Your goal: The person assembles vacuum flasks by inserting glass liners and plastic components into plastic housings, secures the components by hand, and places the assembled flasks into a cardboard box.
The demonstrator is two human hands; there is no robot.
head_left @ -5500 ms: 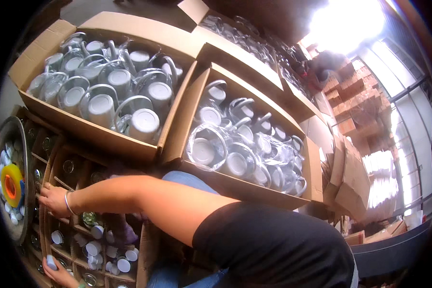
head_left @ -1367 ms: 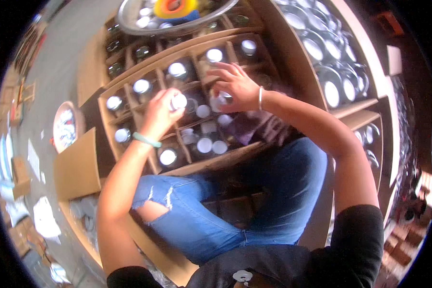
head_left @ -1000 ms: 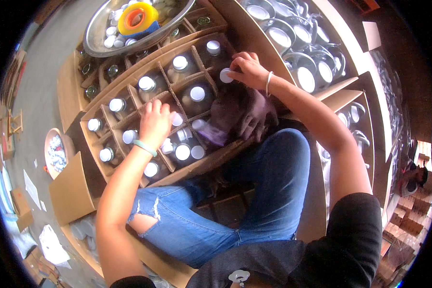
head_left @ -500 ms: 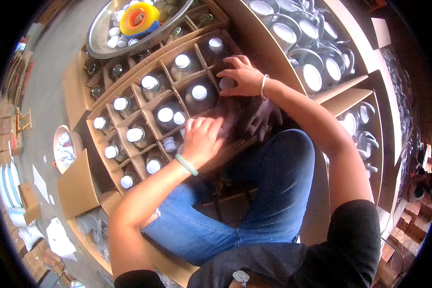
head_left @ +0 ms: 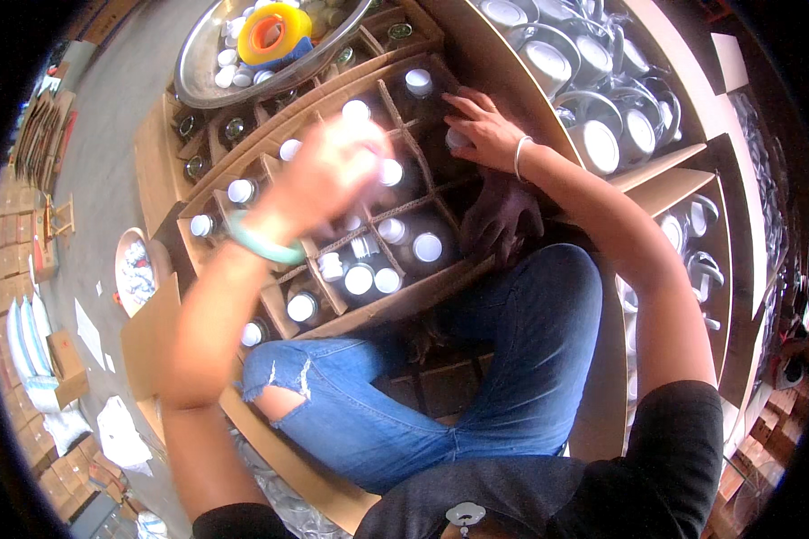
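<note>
1. Although it stands beyond both hands, the metal bowl [head_left: 198, 76] at left, bearing small white caps [head_left: 227, 58] and a yellow ring-shaped roll [head_left: 298, 34], overhangs a neighbouring bottle carton [head_left: 153, 148]; its rim is best left unjostled.
2. Left hand [head_left: 328, 171], motion-blurred above the middle of the divided box [head_left: 395, 304]. The state of its fingers, and whether they grip anything, cannot be told. A path raised above the necks would spare nearby bottles a knock.
3. Cap cluster [head_left: 360, 278], several white pieces crowded into one near compartment. Lifting them singly, by the rim, seems the surest handling.
4. Capped bottle [head_left: 427, 247], standing in the adjoining compartment to the right. The partitions should steady its body, though force would best run straight down the neck.
5. Right hand [head_left: 490, 135], thumb and fingers half-bent about a white cap [head_left: 456, 138] in the box's right part; how firmly they close cannot be told. Thumb opposed to fingers, with the cap kept square, would probably prevent tilting.
6. Handled jugs [head_left: 548, 63], pale bases uppermost, packed at far right.
</note>
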